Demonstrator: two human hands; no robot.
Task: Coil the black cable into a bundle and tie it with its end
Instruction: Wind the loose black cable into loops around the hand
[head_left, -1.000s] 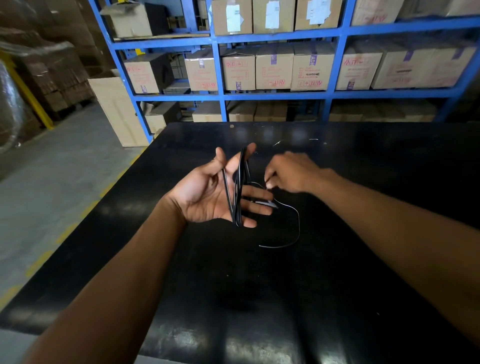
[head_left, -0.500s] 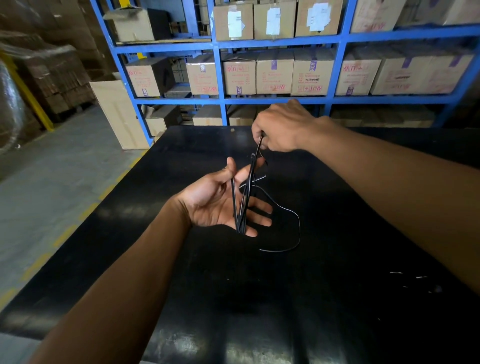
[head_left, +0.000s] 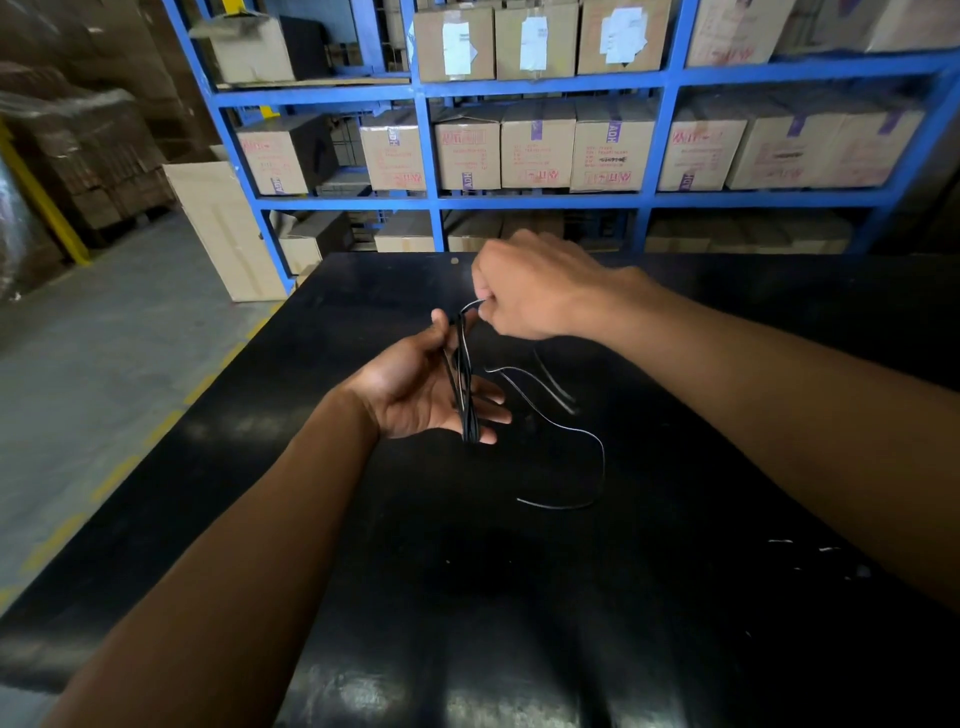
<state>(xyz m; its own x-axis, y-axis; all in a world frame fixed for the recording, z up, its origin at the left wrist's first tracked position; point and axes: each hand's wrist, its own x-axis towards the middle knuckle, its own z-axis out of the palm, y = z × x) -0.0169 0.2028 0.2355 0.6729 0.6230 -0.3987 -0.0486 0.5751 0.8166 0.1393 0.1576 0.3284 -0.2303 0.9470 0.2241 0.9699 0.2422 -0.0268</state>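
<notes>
Warehouse: blue steel racking (head_left: 426, 156) stacked with labelled cartons (head_left: 537, 145) (taped), concrete floor (head_left: 104, 364), black worktable (head_left: 519, 597).

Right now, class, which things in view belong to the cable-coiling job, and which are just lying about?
In the job:
cable, looped over the left hand
right hand, pinching the cable
table, under the loose end

Lying about:
rack
boxes on it

cable (head_left: 462, 384): seen as black | table (head_left: 519, 597): finished in black (flecked with pale scuffs) | rack (head_left: 426, 150): painted blue | boxes (head_left: 537, 145): tan, printed in red, taped in purple, labelled in white | floor (head_left: 104, 338): grey, marked with yellow dashes
</notes>
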